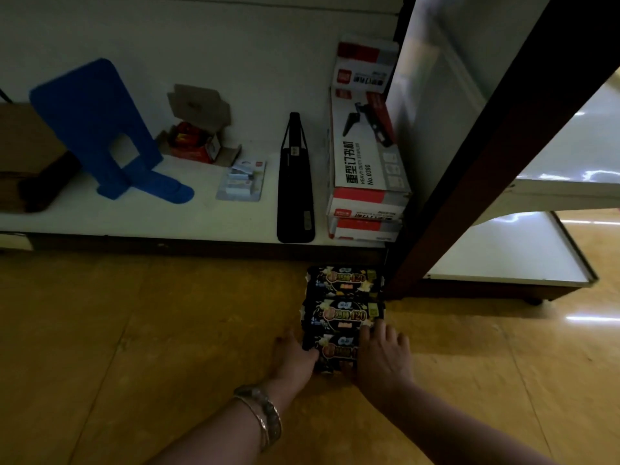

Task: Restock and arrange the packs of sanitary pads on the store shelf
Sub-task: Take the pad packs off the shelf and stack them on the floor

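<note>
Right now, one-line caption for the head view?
Left hand and right hand hold the nearest pad pack of three on the floor before the shelf.

Three pad packs (344,317), two hands (382,362)
</note>
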The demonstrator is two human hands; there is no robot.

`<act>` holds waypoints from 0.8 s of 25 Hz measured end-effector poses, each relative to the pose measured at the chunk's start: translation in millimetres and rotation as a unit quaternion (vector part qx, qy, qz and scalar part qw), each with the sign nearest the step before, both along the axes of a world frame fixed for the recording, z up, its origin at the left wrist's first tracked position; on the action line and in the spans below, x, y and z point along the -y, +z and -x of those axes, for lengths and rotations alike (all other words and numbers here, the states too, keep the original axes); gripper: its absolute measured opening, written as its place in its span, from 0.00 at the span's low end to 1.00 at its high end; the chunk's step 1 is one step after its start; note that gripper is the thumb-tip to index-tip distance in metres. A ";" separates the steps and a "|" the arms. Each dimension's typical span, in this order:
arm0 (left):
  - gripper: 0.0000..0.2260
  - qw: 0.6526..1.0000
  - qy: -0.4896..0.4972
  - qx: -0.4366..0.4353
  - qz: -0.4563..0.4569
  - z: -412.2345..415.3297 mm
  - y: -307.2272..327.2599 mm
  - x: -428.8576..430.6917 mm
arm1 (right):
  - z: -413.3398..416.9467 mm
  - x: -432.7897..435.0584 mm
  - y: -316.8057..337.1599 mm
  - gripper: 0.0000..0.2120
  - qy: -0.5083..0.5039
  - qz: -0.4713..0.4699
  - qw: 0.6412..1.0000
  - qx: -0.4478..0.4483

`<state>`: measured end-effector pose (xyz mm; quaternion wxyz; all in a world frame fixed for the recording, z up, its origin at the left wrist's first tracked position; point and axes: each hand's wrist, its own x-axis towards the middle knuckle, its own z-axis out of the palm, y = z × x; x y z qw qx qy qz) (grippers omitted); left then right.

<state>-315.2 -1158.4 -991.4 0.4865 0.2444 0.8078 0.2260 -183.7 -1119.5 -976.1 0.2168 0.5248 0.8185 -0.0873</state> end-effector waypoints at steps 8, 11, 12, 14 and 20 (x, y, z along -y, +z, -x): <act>0.27 0.994 -0.063 -0.082 -0.046 27.5 156.9 11.3 | 34.4 28.5 133.9 0.19 -0.150 0.065 0.944 -0.287; 0.26 0.993 -0.052 -0.076 -0.068 38.9 243.6 16.0 | 46.3 29.6 212.9 0.14 -0.189 0.087 0.904 -0.374; 0.25 0.994 -0.043 -0.066 -0.082 40.9 270.7 19.8 | 47.2 29.3 240.9 0.12 -0.202 0.091 0.890 -0.399; 0.23 0.992 -0.022 -0.036 -0.117 45.2 327.8 25.4 | 45.7 28.7 306.3 0.09 -0.222 0.088 0.871 -0.429; 0.18 0.977 0.032 0.017 -0.208 52.1 528.0 37.8 | 40.5 37.6 523.8 0.15 -0.287 0.053 0.809 -0.511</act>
